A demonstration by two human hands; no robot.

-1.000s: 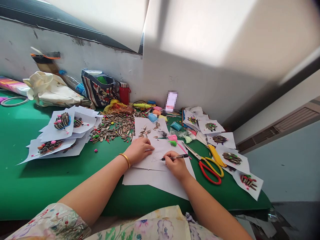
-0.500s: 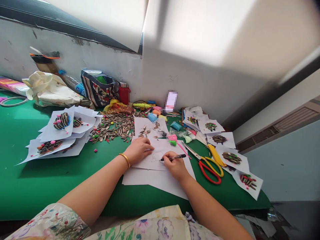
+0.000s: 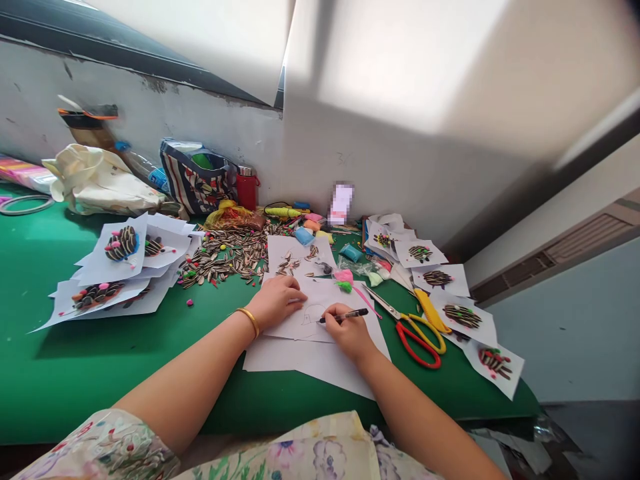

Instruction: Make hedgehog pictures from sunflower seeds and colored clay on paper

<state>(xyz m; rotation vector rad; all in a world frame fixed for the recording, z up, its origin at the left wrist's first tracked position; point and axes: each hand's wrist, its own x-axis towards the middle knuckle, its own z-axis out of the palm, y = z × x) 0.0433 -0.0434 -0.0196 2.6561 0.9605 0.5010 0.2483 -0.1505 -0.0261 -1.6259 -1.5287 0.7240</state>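
Note:
My right hand [image 3: 346,332] grips a black pen [image 3: 353,315], its tip on a white sheet of paper [image 3: 295,328]. Beside the tip is a small outline drawing [image 3: 312,316] of a rounded shape with a pointed end. My left hand [image 3: 278,301], a gold bangle at its wrist, lies flat on the sheet's left side with fingers stretched out. More white paper [image 3: 273,359] lies underneath. Just beyond my hands are a lump of green clay [image 3: 344,287], some pink clay [image 3: 345,275] and another sheet [image 3: 277,248] bearing a few sunflower seeds.
Scissors [image 3: 417,333] with red and yellow handles lie right of the paper, against a yellow utility knife [image 3: 429,311]. Sunflower seeds [image 3: 235,250] are heaped at the back. Seed-decorated papers stand stacked left [image 3: 120,267] and spread right [image 3: 463,317]. A red bottle [image 3: 247,190] is by the wall.
The pen has moved very slightly along the drawing, with my right hand still around it. My left hand stays in place on the sheet. The whole view has shifted a little.

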